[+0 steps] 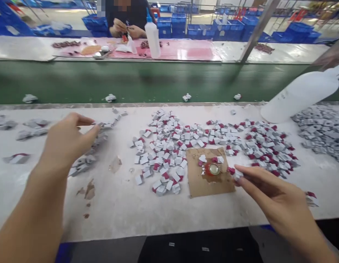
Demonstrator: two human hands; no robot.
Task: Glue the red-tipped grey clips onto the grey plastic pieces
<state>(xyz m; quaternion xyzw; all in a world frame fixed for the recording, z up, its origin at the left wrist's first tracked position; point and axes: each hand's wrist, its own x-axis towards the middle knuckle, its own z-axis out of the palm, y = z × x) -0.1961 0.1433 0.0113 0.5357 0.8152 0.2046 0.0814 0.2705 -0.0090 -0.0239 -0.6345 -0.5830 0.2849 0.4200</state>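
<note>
1. Through the head view I have the right hand (284, 197) just right of the cardboard (197, 186), thumb and forefinger pinching a small grey-and-red piece (237, 174). It sits by the cardboard's right edge; I cannot tell whether it touches. I would pinch lightly, on the grey sides, so the red end stays visible and unsmeared.

2. On the cardboard lie a round bottle cap (213, 169), with something red beside it, and two loose pieces (217, 159). A wet-looking patch surrounds the cap, so I judge it wise to lift the held piece over this spot rather than drag it across.

3. The left hand (65, 138) is well left of the cardboard, over a row of grey pieces (84, 162). Its thumb and forefinger are narrowly spaced; I cannot tell whether anything is between them. I would bring its fingertips down gently, taking one piece without disturbing its neighbours.

4. The big pile (176, 136) spreads left of and behind the cardboard, close to its edge. I would move each wrist above it, since a brush could scatter pieces.

5. Behind and right of the cardboard leans a white bottle (301, 95); I would give it room. Farther behind runs a green belt (147, 82), and beyond that a co-worker's hands (135, 32).
</note>
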